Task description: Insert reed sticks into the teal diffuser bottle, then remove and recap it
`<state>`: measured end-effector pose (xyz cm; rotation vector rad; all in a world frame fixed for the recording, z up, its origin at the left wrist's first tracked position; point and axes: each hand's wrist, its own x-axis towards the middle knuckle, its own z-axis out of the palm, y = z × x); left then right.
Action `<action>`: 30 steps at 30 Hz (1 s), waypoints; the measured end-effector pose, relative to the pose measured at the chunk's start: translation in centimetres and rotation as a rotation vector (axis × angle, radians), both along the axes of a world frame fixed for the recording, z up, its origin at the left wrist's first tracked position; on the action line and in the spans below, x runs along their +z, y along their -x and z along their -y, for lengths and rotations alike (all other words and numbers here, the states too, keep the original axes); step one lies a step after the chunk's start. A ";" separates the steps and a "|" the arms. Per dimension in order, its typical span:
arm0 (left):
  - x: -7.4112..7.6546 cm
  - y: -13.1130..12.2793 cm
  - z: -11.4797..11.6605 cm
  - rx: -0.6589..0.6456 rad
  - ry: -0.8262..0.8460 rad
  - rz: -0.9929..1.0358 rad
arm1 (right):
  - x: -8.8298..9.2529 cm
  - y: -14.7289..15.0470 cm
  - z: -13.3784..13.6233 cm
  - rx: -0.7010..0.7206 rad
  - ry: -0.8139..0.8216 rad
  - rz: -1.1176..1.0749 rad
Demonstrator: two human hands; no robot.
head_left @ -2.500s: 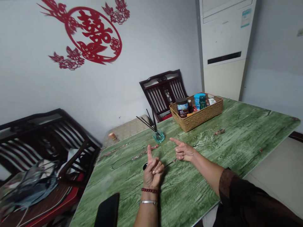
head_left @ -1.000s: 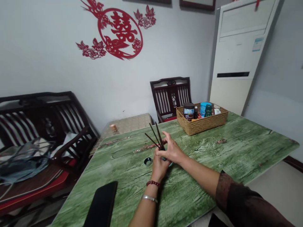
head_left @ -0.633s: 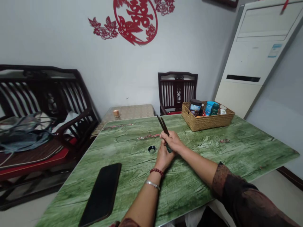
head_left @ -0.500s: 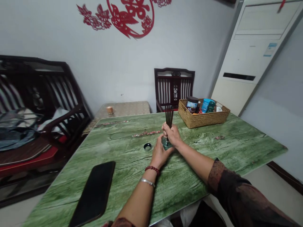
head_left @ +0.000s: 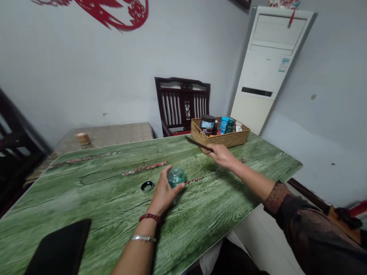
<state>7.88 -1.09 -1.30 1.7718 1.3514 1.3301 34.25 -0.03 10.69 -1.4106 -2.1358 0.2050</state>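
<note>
My left hand (head_left: 164, 193) is wrapped round a short, clear blue-green glass diffuser bottle (head_left: 176, 176) standing on the table, thumb on one side and fingers on the other. My right hand (head_left: 220, 154) is closed on a bundle of thin dark reed sticks (head_left: 197, 143), tilted nearly flat and pointing left, in front of the wicker basket. The sticks are clear of the bottle. To the left of the bottle, a black ring-shaped cap (head_left: 147, 186) lies on the table.
The wicker basket (head_left: 229, 142) holds a dark jar (head_left: 207, 124), a blue pack (head_left: 224, 124) and other items. A black phone (head_left: 59, 248) lies at the front left of the green wood-patterned table (head_left: 114, 214). Behind it stand a dark chair (head_left: 183, 86) and a low surface with an orange-white object (head_left: 82, 138).
My right hand has drawn the reed sticks away from the bottle, to the right, and tipped them nearly flat. My left hand stays on the bottle. The view has turned right.
</note>
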 end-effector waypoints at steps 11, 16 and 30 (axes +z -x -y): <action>0.4 0.1 0.3 -0.041 0.035 -0.031 | -10.2 -5.6 -1.3 -0.525 0.202 0.480; 0.2 0.5 0.2 -0.094 0.112 -0.025 | -11.4 -6.1 -2.0 -0.532 0.156 0.531; 2.1 4.8 0.0 0.041 -0.084 -0.354 | -9.4 -6.3 -0.7 -0.417 0.038 0.506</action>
